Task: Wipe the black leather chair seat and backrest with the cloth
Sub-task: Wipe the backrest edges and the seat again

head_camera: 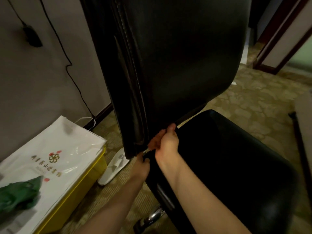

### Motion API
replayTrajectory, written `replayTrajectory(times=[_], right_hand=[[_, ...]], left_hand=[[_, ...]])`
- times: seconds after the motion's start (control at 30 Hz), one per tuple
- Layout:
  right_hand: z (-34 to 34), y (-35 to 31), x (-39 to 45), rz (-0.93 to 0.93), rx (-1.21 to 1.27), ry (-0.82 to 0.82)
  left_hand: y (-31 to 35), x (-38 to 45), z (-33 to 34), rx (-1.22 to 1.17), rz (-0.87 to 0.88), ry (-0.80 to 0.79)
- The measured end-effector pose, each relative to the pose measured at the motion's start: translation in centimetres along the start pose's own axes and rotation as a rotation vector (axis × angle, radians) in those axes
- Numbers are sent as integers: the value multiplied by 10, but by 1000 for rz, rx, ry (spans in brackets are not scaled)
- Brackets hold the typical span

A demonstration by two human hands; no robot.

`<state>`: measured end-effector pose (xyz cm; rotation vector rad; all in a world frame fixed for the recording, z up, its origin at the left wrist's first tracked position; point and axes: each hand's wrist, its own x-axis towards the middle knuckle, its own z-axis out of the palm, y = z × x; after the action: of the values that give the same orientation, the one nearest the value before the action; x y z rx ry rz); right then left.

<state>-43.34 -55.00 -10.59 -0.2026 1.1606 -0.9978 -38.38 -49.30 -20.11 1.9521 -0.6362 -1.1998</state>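
Now, step: the person is busy low down, where the backrest [177, 56] meets the seat [228, 157]. I think this is the wiping of the bottom edge of the back and the gap under it.
Right hand: the right hand [167, 141] is curled at the bottom edge of the backrest, thumb up top. It seems to pinch something orange-brown.
Cloth: that orange-brown bit [154, 142] may be the cloth. It sits just left of the right hand, touching the back's bottom corner. Only a small bit shows, so I am not sure.
Left hand: the left hand [142, 164] is lower, under the corner of the backrest by the seat's edge. Its fingers are bent, but I cannot tell if it holds anything.
Chair: the back stands up tall and the seat lies flat to the right, both black and shiny.
Nearby: a white bag [50, 149] lies on a yellow box [81, 183], and a white slipper [114, 168] is on the carpet.
Next: I think the cloth must slide along the gap, then go over the wide seat. The hand should press flat and follow the seam.
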Motion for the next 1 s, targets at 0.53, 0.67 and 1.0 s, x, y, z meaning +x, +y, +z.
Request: replayTrajectory(times=[0.53, 0.67, 1.0], right_hand=[[-189, 47, 38, -1057, -1883, -382], [-244, -5, 55, -1125, -1985, -454], [-256, -20, 85, -824, -1566, 323]], left_hand=[[2, -21, 61, 553, 280, -104], [14, -19, 82, 637, 299, -201], [26, -29, 116, 868, 311, -349]])
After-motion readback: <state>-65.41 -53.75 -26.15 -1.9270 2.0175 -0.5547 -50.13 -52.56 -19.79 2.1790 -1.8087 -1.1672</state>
